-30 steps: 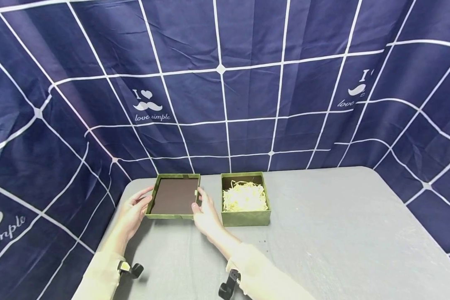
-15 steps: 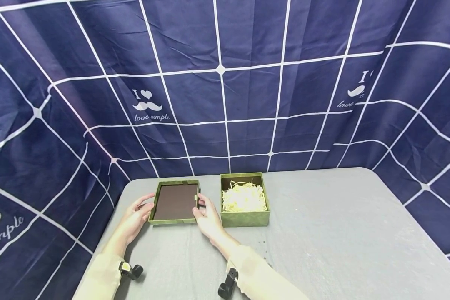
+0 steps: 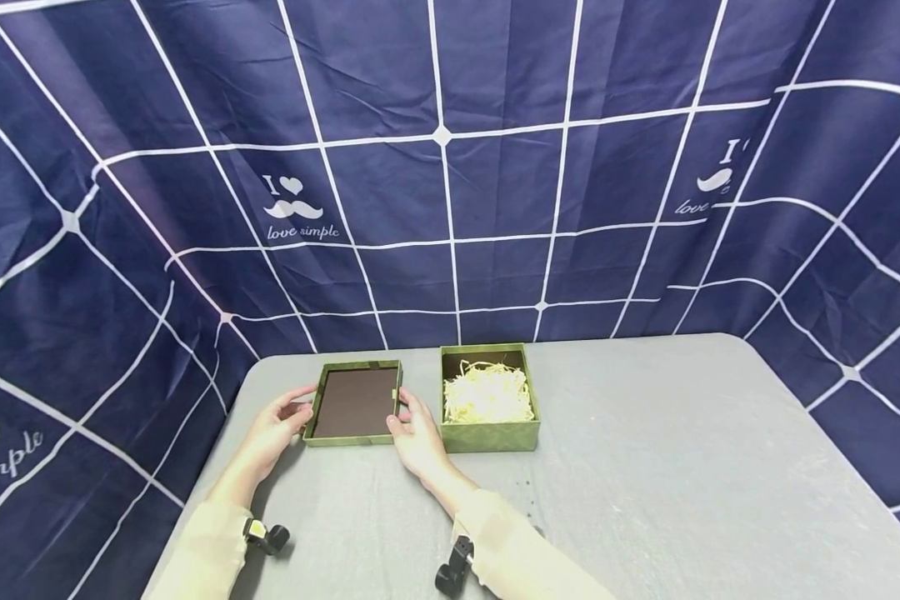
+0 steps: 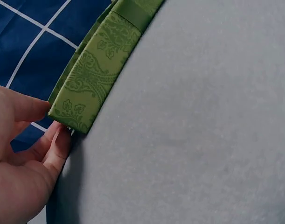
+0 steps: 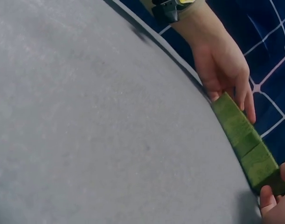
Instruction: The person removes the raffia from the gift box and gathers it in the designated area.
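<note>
A green patterned box lid [image 3: 357, 402] lies with its dark inside facing up at the left of the table. My left hand [image 3: 273, 429] is at its left side; in the left wrist view, fingertips [image 4: 39, 108] of fairly straight fingers touch the end of the lid's wall [image 4: 86, 79]. My right hand [image 3: 417, 442] holds the lid's right side, thumb near the front corner and fingers along the side wall. In the right wrist view, only the tips of this hand [image 5: 277, 210] show at the lid's end. Right of the lid stands a matching open green box [image 3: 491, 437] with pale shredded filler [image 3: 487, 396].
The grey-covered table [image 3: 645, 450] extends to the right of the box. A dark blue curtain [image 3: 495, 183] with white lines surrounds the table's back and sides. Small dark specks lie on the table in front of the box. A black wrist camera [image 3: 456, 567] sits on the right sleeve.
The lid has come down onto the table and nearer to me, then slid slightly right toward the box. Both hands have moved with it. The box has stayed in place.
</note>
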{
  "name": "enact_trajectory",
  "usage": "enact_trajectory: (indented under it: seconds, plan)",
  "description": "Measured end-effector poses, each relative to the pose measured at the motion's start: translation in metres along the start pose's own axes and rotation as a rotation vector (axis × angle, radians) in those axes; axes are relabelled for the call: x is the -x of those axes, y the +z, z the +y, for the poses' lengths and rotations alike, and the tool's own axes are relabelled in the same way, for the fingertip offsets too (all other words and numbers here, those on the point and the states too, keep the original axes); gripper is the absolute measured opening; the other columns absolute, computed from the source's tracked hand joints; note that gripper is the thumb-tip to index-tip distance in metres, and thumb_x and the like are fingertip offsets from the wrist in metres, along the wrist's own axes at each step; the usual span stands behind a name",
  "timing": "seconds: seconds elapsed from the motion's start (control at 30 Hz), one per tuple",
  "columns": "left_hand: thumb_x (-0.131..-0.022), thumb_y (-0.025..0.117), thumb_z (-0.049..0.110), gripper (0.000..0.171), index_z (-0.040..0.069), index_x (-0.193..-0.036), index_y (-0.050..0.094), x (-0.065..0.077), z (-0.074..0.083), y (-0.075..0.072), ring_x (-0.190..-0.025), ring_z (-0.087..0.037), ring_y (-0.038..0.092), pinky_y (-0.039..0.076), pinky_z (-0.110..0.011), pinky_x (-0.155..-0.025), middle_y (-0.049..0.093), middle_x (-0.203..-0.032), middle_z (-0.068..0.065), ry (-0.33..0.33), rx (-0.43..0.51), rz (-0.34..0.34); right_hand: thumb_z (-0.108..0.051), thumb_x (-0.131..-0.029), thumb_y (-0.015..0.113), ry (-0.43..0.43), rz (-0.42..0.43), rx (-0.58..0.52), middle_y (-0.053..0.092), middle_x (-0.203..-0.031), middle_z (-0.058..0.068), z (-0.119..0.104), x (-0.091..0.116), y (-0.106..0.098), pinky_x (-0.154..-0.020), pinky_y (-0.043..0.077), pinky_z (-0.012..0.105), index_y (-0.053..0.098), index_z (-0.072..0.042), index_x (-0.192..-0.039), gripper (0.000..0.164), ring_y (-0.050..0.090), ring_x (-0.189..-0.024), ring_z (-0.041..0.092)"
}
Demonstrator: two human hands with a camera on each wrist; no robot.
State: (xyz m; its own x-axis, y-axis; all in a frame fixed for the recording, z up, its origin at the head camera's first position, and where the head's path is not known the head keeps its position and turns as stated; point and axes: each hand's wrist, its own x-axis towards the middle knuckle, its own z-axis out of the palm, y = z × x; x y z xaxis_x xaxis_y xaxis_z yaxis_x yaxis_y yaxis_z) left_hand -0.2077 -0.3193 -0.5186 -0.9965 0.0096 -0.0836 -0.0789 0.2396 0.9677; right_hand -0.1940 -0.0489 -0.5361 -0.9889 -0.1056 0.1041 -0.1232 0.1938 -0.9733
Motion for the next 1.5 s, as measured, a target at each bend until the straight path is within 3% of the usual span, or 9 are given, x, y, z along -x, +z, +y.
enact_trajectory:
  seconds: [0.37, 0.63, 0.8, 0.9, 1.0, 1.17, 1.33, 1.5]
  plan:
    - [-0.111, 0.061, 0.004, 0.051, -0.004, -0.159, 0.049, 0.003, 0.001, 0.001, -0.091, -0.006, 0.064, 0.054, -0.023, -0.079, 0.069, -0.118, -0.013, -0.032, -0.015, 0.002, -0.009, -0.11, 0.058, -0.001, -0.035, 0.06, 0.054, -0.149, 0.027, -0.001, 0.0, -0.001, -0.101, 0.058, 0.055, 0.049, 0.004, -0.159, 0.051, 0.069, -0.118, 0.04]
    - [-0.109, 0.059, 0.004, 0.047, -0.001, -0.155, 0.055, 0.002, 0.001, 0.014, -0.084, -0.011, 0.058, 0.048, -0.023, -0.066, 0.068, -0.121, -0.018, -0.06, -0.052, 0.1, -0.038, -0.107, 0.067, -0.006, -0.051, 0.151, 0.049, -0.16, 0.028, -0.007, 0.004, -0.004, -0.111, 0.048, 0.063, 0.046, 0.0, -0.162, 0.07, 0.059, -0.135, 0.043]
    - [-0.107, 0.06, 0.005, 0.041, 0.002, -0.148, 0.065, 0.003, 0.012, 0.022, -0.084, -0.011, 0.06, 0.05, -0.022, -0.066, 0.07, -0.124, -0.025, 0.013, -0.171, 0.221, -0.038, -0.11, 0.063, -0.058, -0.137, 0.197, 0.041, -0.166, 0.03, -0.015, 0.011, -0.008, -0.122, 0.035, 0.068, 0.038, 0.002, -0.166, 0.073, 0.04, -0.151, 0.05]
    - [-0.104, 0.062, 0.006, 0.04, 0.007, -0.143, 0.071, 0.003, 0.024, 0.028, -0.084, -0.011, 0.063, 0.05, -0.022, -0.067, 0.073, -0.12, -0.022, 0.085, -0.251, 0.311, -0.035, -0.111, 0.061, -0.088, -0.19, 0.228, 0.042, -0.166, 0.027, -0.027, 0.017, -0.016, -0.124, 0.034, 0.064, 0.039, 0.0, -0.166, 0.069, 0.043, -0.148, 0.046]
    - [-0.1, 0.064, 0.005, 0.039, 0.008, -0.139, 0.074, 0.005, 0.038, 0.035, -0.079, -0.011, 0.064, 0.049, -0.021, -0.067, 0.075, -0.114, -0.019, 0.161, -0.278, 0.355, -0.029, -0.113, 0.058, -0.126, -0.242, 0.267, 0.05, -0.161, 0.024, -0.044, 0.025, -0.028, -0.122, 0.039, 0.062, 0.042, -0.001, -0.165, 0.061, 0.05, -0.144, 0.042]
    - [-0.098, 0.068, 0.003, 0.04, 0.007, -0.137, 0.075, 0.005, 0.056, 0.049, -0.078, -0.009, 0.065, 0.049, -0.019, -0.066, 0.075, -0.112, -0.021, 0.247, -0.241, 0.327, -0.015, -0.113, 0.051, -0.202, -0.309, 0.271, 0.059, -0.153, 0.021, -0.074, 0.037, -0.052, -0.116, 0.048, 0.056, 0.046, 0.003, -0.161, 0.051, 0.056, -0.142, 0.04]
    - [-0.098, 0.068, 0.001, 0.042, 0.009, -0.139, 0.074, 0.0, 0.071, 0.065, -0.085, -0.013, 0.07, 0.051, -0.018, -0.072, 0.074, -0.118, -0.025, 0.301, -0.191, 0.271, -0.013, -0.111, 0.057, -0.21, -0.333, 0.235, 0.065, -0.148, 0.016, -0.095, 0.038, -0.08, -0.105, 0.057, 0.046, 0.046, -0.001, -0.163, 0.055, 0.068, -0.125, 0.036]
    - [-0.099, 0.069, 0.0, 0.047, 0.011, -0.144, 0.07, -0.004, 0.088, 0.079, -0.094, -0.021, 0.075, 0.053, -0.018, -0.079, 0.074, -0.122, -0.024, 0.353, -0.112, 0.194, -0.011, -0.109, 0.058, -0.232, -0.331, 0.216, 0.067, -0.144, 0.019, -0.108, 0.031, -0.113, -0.107, 0.056, 0.051, 0.043, 0.002, -0.163, 0.057, 0.065, -0.13, 0.036]
